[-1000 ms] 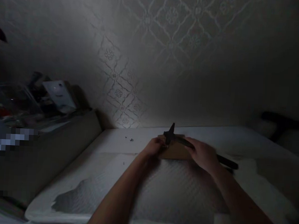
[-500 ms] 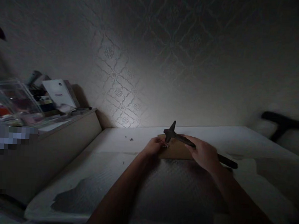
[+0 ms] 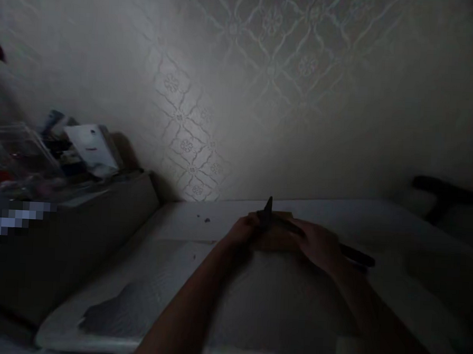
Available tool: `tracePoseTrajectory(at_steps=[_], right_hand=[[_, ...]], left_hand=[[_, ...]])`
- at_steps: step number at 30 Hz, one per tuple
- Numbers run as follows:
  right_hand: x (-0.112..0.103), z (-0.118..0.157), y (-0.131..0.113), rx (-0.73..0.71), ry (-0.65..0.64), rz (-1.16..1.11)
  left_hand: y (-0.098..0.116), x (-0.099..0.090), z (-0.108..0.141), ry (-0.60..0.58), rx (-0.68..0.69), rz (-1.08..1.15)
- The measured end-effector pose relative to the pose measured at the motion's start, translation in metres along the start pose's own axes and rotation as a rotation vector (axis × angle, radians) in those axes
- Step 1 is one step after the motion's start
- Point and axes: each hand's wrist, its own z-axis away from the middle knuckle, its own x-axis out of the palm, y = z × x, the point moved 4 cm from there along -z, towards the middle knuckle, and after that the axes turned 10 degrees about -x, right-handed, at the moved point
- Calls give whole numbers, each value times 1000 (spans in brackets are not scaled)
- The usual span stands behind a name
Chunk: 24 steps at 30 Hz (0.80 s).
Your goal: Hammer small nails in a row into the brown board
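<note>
My right hand (image 3: 319, 246) is closed around the handle of a hammer (image 3: 268, 208), whose dark head points up and down. The handle's end sticks out to the right below that hand. The hammer head is low over the left part of a brown board (image 3: 276, 241), close to my left fingertips. My left hand (image 3: 242, 231) rests at the board's left edge with its fingers drawn together. What they hold, if anything, is hidden by the hammer head and the dark.
The board lies on a white table (image 3: 178, 224) with a grey worn patch (image 3: 126, 308). Several small dark bits (image 3: 207, 220) lie to the left. A cabinet (image 3: 111, 212) at left bears a white box (image 3: 91, 145) and a clear case (image 3: 18, 147). A blurred black object (image 3: 445, 189) is at right.
The hammer head has come down a little toward the board, and my right hand has lowered with it. My left hand has barely moved. The picture is darker.
</note>
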Motion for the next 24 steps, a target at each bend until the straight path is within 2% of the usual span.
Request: tracePoseTrajectory(at_steps=[5,9,12,16,21,24], right_hand=[[-2,0,1,5,54,-49],[-1,0,0,-5,27,-6],[-1,0,-2,-21,19,-14],[-4,0,0,5,57,-15],[0,1,-1,-19,8,6],[-3,0,-3,-18,46,-28]], left_hand=[[-1,2,0,-47,-14,23],[0,2,0,-50,10,98],[0,3,2,-59,-34,151],[0,5,4,-52,-97,153],[-1,4,2,-21,-94,182],[-4,4,0,-21,-106,169]])
